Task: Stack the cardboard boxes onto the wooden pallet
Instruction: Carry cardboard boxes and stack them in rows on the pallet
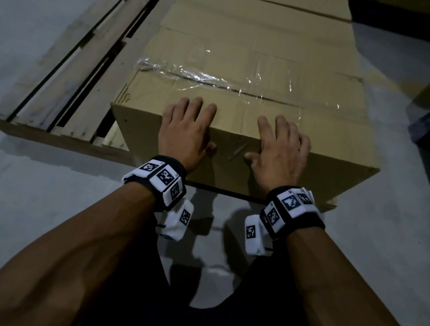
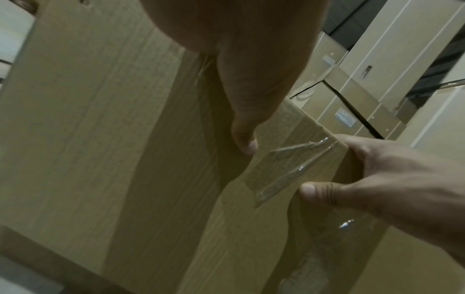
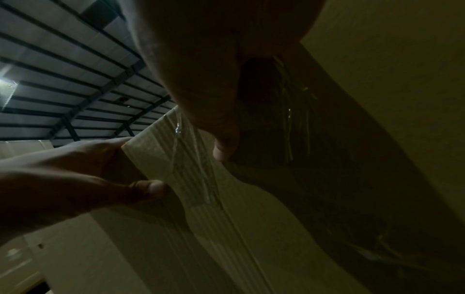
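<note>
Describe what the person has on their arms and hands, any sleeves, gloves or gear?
Both forearms are bare, no sleeves or gloves. The left hand and right hand each have a black wristband ringed with white blocks carrying black square-pattern markers, and a white marked unit hanging beneath.

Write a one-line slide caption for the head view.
Both hands, left hand and right hand, press on the near top edge of a taped cardboard box on the wooden pallet.

Matt brown corrugated cardboard box (image 1: 251, 83), sealed with glossy, wrinkled clear plastic tape (image 1: 222, 81).
Pale, rough, unfinished wooden slatted pallet (image 1: 82, 59) beneath; smooth, dull grey concrete floor (image 1: 3, 183); ribbed metal roof sheeting (image 3: 62, 59) overhead.
</note>
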Demonstrator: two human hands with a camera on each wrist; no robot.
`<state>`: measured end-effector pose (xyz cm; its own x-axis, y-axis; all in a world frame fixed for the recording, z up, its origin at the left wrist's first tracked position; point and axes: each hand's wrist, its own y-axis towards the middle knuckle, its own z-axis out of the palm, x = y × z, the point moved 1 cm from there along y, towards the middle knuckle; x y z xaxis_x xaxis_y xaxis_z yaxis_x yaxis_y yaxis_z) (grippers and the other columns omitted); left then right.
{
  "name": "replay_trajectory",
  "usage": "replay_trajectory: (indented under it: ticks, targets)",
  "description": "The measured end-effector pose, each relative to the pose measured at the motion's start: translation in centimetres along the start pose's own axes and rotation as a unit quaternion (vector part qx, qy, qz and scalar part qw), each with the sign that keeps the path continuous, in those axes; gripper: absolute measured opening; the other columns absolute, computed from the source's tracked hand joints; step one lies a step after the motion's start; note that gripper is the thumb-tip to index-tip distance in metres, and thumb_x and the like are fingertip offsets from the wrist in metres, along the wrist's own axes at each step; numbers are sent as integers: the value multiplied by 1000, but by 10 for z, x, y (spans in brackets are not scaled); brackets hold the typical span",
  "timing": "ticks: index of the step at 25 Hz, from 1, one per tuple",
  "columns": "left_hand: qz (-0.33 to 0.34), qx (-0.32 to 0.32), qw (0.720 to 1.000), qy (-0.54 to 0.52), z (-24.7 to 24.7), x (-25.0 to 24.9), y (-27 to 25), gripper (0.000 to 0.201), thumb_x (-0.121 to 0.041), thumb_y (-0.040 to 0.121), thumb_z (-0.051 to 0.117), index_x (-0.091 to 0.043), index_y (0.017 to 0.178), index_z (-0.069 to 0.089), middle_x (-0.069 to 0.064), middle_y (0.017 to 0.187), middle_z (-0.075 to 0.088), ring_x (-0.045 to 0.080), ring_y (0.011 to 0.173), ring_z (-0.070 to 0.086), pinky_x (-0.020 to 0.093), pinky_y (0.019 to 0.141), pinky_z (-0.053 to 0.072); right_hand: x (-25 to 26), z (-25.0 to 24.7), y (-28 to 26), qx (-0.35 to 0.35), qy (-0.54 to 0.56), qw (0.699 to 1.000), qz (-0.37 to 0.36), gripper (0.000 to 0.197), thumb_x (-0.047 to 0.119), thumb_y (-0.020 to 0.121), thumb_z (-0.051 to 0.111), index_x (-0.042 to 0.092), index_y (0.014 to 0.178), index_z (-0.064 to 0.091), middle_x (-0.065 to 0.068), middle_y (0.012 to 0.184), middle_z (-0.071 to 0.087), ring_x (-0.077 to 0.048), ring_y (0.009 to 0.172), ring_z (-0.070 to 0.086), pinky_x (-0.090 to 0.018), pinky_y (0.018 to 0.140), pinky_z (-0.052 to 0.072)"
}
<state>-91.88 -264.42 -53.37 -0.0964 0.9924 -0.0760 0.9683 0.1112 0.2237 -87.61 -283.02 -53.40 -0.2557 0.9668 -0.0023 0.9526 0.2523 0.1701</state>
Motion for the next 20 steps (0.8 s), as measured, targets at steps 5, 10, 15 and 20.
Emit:
replay_trajectory:
  ticks: [5,10,15,20]
  targets:
    - [2,1,1000,-10,2,1,5,77,-43,82,72,-23,146,35,12,153,34,36,141,28,48,114,21,1,2,5,-4,0,1000,1,81,46,85,71,32,151,26,-9,158,28,-32,145,25,-51,117,21]
    - [2,1,1000,-7,4,3,11,77,-44,83,71,-23,147,34,11,153,33,35,141,28,48,114,21,0,3,11,-4,3,1000,-1,80,46,86,70,32,151,26,-8,158,28,-31,145,25,-50,116,21]
    - [2,0,1000,-13,6,3,18,76,-43,82,72,-22,146,36,12,152,34,35,140,29,48,114,21,0,5,18,-10,0,1000,-3,81,46,84,72,32,150,27,-8,156,30,-31,144,27,-50,115,22]
    - [4,1,1000,-10,7,5,23,76,-44,83,71,-22,146,35,12,151,34,35,140,29,48,114,22,0,6,24,-5,0,1000,-5,79,46,86,71,32,150,26,-8,156,29,-31,144,27,-50,116,22]
